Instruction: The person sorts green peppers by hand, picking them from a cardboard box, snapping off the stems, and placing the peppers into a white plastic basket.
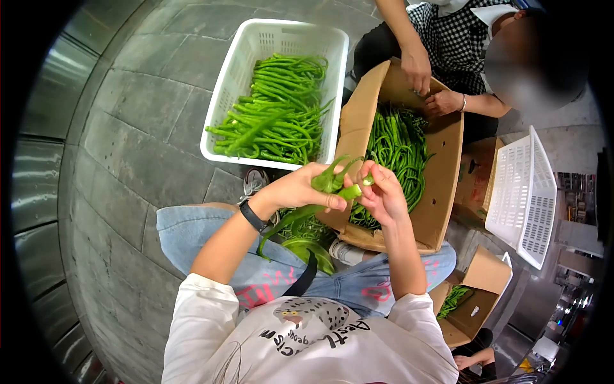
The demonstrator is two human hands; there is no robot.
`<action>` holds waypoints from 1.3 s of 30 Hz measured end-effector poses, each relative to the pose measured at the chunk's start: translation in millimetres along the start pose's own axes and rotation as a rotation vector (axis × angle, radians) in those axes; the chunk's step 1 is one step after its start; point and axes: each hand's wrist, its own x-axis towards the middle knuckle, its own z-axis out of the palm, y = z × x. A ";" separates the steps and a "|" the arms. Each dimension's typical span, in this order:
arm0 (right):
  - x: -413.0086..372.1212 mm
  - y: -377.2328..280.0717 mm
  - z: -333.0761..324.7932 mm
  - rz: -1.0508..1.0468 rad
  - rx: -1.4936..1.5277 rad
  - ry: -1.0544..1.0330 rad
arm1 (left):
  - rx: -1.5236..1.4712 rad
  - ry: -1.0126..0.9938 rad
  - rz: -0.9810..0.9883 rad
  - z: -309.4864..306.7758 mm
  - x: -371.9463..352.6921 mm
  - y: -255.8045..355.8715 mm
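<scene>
My left hand [300, 189] grips a few long green peppers [323, 192] that hang down towards my knees. My right hand [382, 192] pinches the stem end of one of these peppers between thumb and fingers, touching the left hand's bunch. Both hands hover over the near edge of a cardboard box [441, 192] filled with long green peppers [396, 147]. A white plastic basket [240, 83] beyond my left hand holds a heap of green peppers [275, 112].
Another person in a checked top sits across the box, both hands [428, 86] at its far edge. An empty white basket [521, 192] stands tilted at the right. A smaller cardboard box [480, 294] with peppers lies lower right. Grey stone floor on the left.
</scene>
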 end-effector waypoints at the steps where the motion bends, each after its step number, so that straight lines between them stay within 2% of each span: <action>1: 0.0 1.1 -0.2 -0.041 -0.053 0.019 | -0.055 -0.024 -0.012 1.0 1.0 -3.5; 3: 2.3 4.1 3.0 -0.119 -0.155 0.057 | -0.126 -0.064 -0.045 -0.4 4.5 -11.8; 4: 2.6 -2.6 21.1 -0.154 -0.102 0.010 | -0.143 -0.080 -0.068 -0.8 5.6 -16.7; 5: -2.3 -5.1 3.7 -0.108 -0.131 0.062 | -0.161 -0.097 -0.091 -0.2 6.2 -19.6; 9: -12.2 -8.7 12.4 -0.161 -0.724 0.031 | -0.168 -0.063 -0.169 12.0 8.8 -14.4; 10: -15.1 -8.0 15.9 -0.107 -0.701 0.074 | -0.107 -0.044 -0.205 13.4 10.6 -18.0; 13: -23.0 -2.8 -0.3 -0.151 -0.635 0.208 | -0.047 0.021 -0.171 21.4 14.9 -16.9; 14: -24.6 -3.5 -3.5 -0.159 -0.564 0.242 | -0.127 0.005 -0.067 25.9 16.3 -13.9; 17: -28.0 9.8 -10.6 -0.216 -0.284 0.367 | -0.079 -0.010 -0.121 26.6 22.1 -16.9; 18: -29.9 13.5 -17.0 -0.166 -0.264 0.354 | -0.068 -0.009 -0.128 27.7 23.3 -22.6; 19: -33.9 9.4 -17.5 -0.084 -0.098 0.300 | -0.055 -0.053 -0.114 26.7 24.5 -25.5; 21: -30.9 9.9 -30.4 -0.075 0.274 0.065 | -0.032 -0.136 -0.086 24.2 23.1 -28.5; 24: -37.6 7.6 -27.0 -0.149 0.171 0.255 | -0.120 -0.123 -0.176 19.8 20.1 -33.8; 27: -46.2 -1.2 -27.7 -0.127 -0.200 0.121 | -0.119 -0.147 -0.251 17.1 21.8 -42.5; 29: -48.4 0.9 -24.6 -0.050 -0.492 0.111 | -0.052 -0.199 -0.293 19.2 24.4 -45.6; 31: -46.8 8.5 -17.8 -0.102 -0.703 0.071 | 0.059 -0.269 -0.336 23.5 29.0 -46.2; 33: -43.3 16.4 -13.6 -0.143 -0.644 0.169 | 0.018 -0.280 -0.342 27.7 29.7 -49.1; 36: -42.9 19.7 -26.2 0.004 -0.311 0.311 | -0.106 -0.301 -0.320 34.1 28.3 -49.5; 39: -45.9 18.7 -29.2 0.071 -0.138 0.269 | 0.000 -0.332 -0.350 36.8 27.3 -48.1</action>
